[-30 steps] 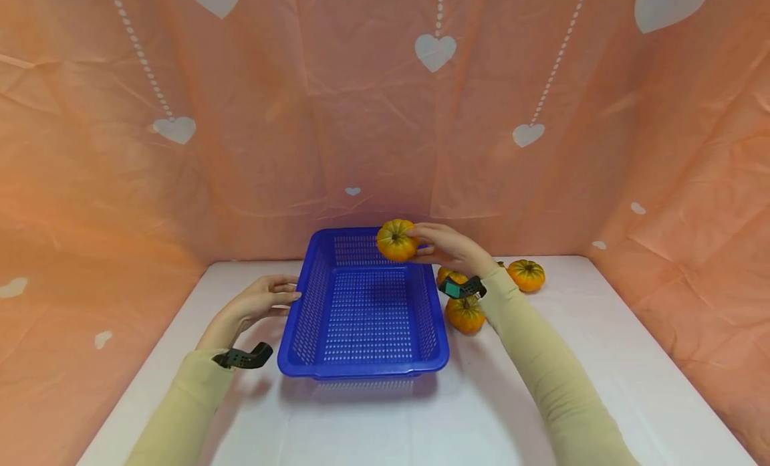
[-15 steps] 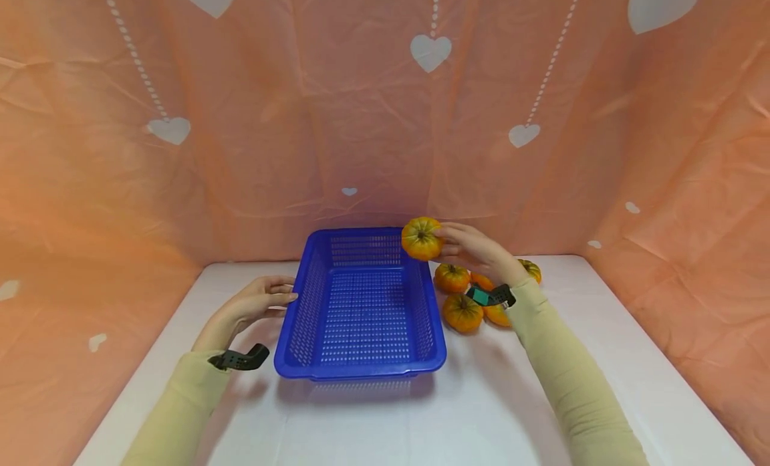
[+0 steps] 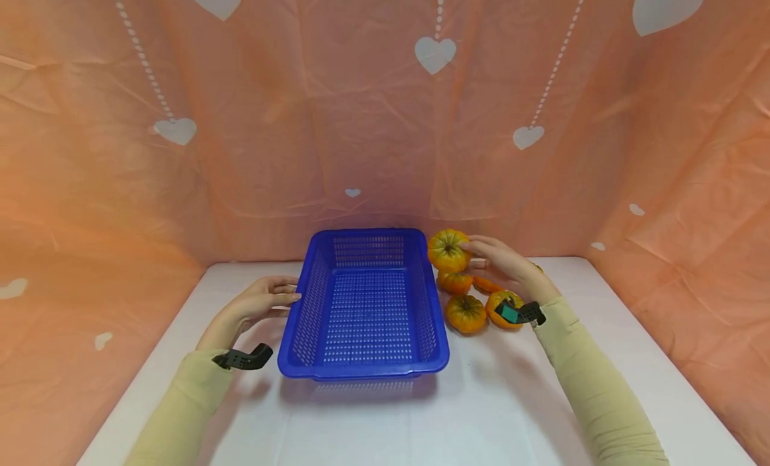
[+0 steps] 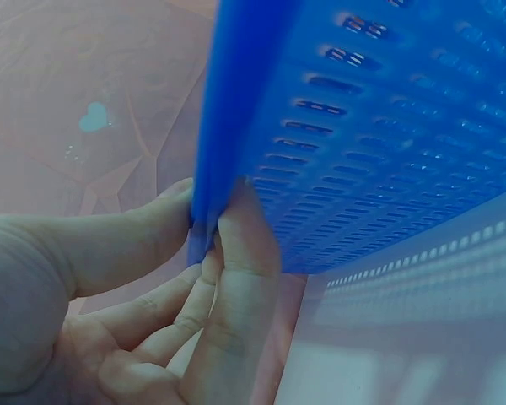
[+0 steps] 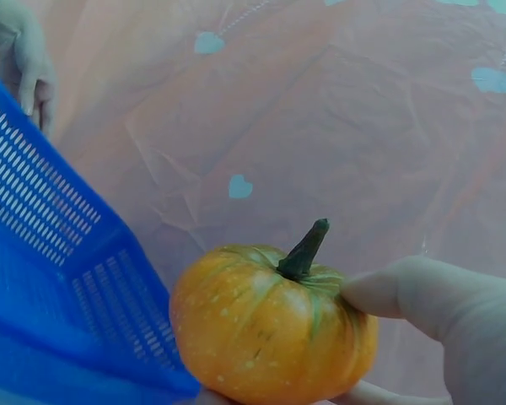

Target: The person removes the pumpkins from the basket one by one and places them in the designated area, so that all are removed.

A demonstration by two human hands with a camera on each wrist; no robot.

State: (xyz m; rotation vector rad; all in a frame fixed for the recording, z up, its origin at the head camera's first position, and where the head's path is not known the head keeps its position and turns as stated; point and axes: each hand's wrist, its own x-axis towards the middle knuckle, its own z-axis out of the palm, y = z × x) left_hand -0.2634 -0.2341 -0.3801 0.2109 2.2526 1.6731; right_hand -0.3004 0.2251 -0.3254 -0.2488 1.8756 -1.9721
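Note:
My right hand (image 3: 502, 262) holds a small orange pumpkin (image 3: 448, 251) by its side, just right of the blue basket's back right corner. In the right wrist view the thumb lies on top of the pumpkin (image 5: 274, 329) beside its dark green stem, with the other fingers mostly hidden beneath. On the left, my left hand (image 3: 259, 302) pinches the rim of the blue plastic basket (image 3: 363, 371). In the left wrist view the thumb and fingers (image 4: 249, 245) lie on either side of that rim. Inside, the perforated basket floor shows bare.
More small pumpkins lie on the white table (image 3: 511, 399) right of the basket: one in front (image 3: 466, 314), another pumpkin (image 3: 504, 309) beside it, and others behind, partly covered by my right hand. An orange cloth (image 3: 385, 132) with white hearts hangs behind and at both sides.
My right hand has moved right with the pumpkin, from over the basket's back right part to outside its right rim, ending slightly lower. The left hand and basket stay where they were.

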